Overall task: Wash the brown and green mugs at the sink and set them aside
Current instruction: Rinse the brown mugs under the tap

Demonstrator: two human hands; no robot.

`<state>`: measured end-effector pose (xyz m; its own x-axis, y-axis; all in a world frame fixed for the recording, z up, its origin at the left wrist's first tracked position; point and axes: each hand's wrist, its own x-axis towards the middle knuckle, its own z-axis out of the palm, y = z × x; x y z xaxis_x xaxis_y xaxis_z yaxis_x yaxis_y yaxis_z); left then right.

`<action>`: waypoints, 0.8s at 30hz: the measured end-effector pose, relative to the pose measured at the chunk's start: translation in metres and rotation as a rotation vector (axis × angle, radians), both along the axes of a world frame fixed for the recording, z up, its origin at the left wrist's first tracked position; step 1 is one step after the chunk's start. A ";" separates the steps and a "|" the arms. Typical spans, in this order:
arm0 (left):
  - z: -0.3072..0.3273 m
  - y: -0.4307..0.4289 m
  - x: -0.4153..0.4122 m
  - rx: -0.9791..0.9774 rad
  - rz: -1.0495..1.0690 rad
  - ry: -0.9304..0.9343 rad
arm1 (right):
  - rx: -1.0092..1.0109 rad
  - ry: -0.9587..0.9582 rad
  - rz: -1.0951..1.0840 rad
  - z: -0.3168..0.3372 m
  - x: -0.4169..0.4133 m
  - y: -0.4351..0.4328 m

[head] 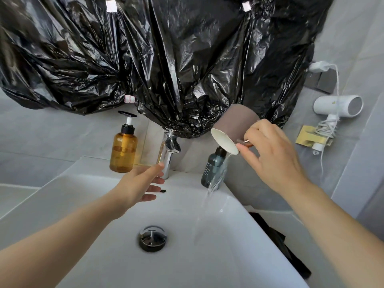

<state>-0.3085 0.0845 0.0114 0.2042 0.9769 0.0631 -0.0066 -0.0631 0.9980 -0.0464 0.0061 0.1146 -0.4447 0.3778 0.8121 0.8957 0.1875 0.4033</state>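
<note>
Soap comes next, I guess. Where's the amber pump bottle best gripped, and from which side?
Grip the straight-sided body of the amber pump bottle, coming from its open front. It stands upright, with the wall behind and the faucet at its right.

The walls (52,132) are grey tile. A big, shiny black plastic sheet (166,59) hangs on the back wall, stuck up with bits of white tape (111,6). A white hair dryer (336,106) sits on the right wall, its cord (324,129) bunched below. A brown pump bottle (123,150) and a dark bottle (209,169) stand at the back of the white sink (68,190).
</note>
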 end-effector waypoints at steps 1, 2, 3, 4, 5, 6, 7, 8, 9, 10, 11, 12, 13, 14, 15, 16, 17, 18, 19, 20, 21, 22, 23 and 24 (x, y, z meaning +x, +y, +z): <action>0.000 -0.001 0.000 0.001 -0.001 0.001 | -0.001 -0.013 -0.003 0.003 0.000 -0.001; 0.000 -0.001 0.000 0.001 -0.002 0.003 | -0.005 -0.021 -0.003 0.005 -0.001 -0.002; 0.000 -0.001 0.000 0.002 -0.004 0.005 | -0.009 -0.025 -0.001 0.006 -0.002 -0.003; 0.001 -0.002 0.000 0.004 -0.005 0.008 | -0.011 -0.028 0.001 0.006 -0.003 -0.003; 0.001 -0.002 0.000 0.007 -0.006 0.010 | -0.013 -0.029 0.004 0.005 -0.005 -0.003; 0.002 -0.003 -0.001 0.009 -0.007 0.010 | -0.019 -0.027 0.006 0.004 -0.006 -0.002; 0.002 -0.003 -0.001 0.011 -0.009 0.010 | -0.032 -0.022 0.010 0.003 -0.007 -0.001; 0.002 -0.003 -0.001 0.013 -0.011 0.012 | -0.051 -0.011 0.020 0.000 -0.009 0.000; 0.002 -0.003 -0.001 0.016 -0.013 0.016 | -0.073 0.011 0.036 -0.002 -0.010 0.001; 0.002 -0.003 -0.002 0.018 -0.018 0.019 | -0.100 0.047 0.060 -0.006 -0.012 0.002; 0.002 -0.003 -0.002 0.016 -0.028 0.020 | -0.138 0.103 0.098 -0.010 -0.014 0.004; 0.003 -0.003 -0.002 0.008 -0.045 0.014 | -0.187 0.177 0.151 -0.017 -0.017 0.005; 0.003 -0.004 -0.002 -0.014 -0.069 -0.012 | -0.240 0.262 0.217 -0.024 -0.020 0.006; 0.004 -0.004 -0.002 -0.059 -0.104 -0.055 | -0.287 0.344 0.280 -0.032 -0.024 0.007; 0.005 -0.005 -0.003 -0.121 -0.145 -0.101 | -0.324 0.416 0.335 -0.040 -0.028 0.008; 0.006 -0.006 -0.004 -0.186 -0.189 -0.130 | -0.356 0.475 0.378 -0.048 -0.033 0.009; 0.005 -0.007 -0.004 -0.239 -0.231 -0.141 | -0.390 0.518 0.415 -0.055 -0.039 0.010; 0.005 -0.008 -0.004 -0.275 -0.274 -0.144 | -0.424 0.543 0.449 -0.062 -0.044 0.010; 0.005 -0.009 -0.004 -0.294 -0.312 -0.153 | -0.457 0.551 0.476 -0.069 -0.048 0.010; 0.004 -0.011 -0.003 -0.305 -0.343 -0.170 | -0.485 0.547 0.496 -0.074 -0.052 0.010; 0.004 -0.012 -0.002 -0.310 -0.367 -0.195 | -0.506 0.538 0.508 -0.079 -0.054 0.010; 0.003 -0.012 0.000 -0.303 -0.382 -0.206 | -0.522 0.527 0.514 -0.083 -0.056 0.009; 0.003 -0.014 0.002 -0.284 -0.389 -0.199 | -0.537 0.517 0.517 -0.086 -0.057 0.008; 0.002 -0.016 0.003 -0.263 -0.381 -0.179 | -0.558 0.516 0.521 -0.089 -0.058 0.007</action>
